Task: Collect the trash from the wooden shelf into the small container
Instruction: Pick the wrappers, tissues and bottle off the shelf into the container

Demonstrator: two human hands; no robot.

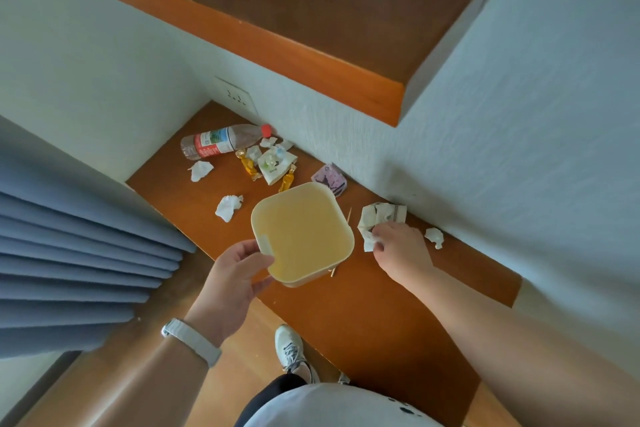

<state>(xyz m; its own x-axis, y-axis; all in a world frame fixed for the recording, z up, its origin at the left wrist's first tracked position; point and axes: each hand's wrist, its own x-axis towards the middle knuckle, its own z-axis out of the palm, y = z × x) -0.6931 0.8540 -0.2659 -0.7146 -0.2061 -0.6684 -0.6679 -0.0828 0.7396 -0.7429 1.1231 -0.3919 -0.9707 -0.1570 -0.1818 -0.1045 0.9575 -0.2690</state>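
Note:
My left hand (239, 274) grips the near rim of a small cream container (304, 232), held over the wooden shelf (381, 305); its inside looks empty. My right hand (401, 250) pinches a large crumpled white paper (379, 218) lying on the shelf by the wall. A small paper ball (435, 237) lies to the right of that hand. Farther back lie a plastic bottle (221, 141) with a red cap, two tissue wads (202, 170) (228, 206), amber candy wrappers (250, 166), a white packet (277, 165) and a purple wrapper (330, 180).
A white wall runs along the shelf's right side, with a power socket (236, 97) at the far end. An upper wooden shelf (311, 55) overhangs. Blue curtains (76, 263) hang at the left. My shoe (294, 354) stands on the wooden floor below.

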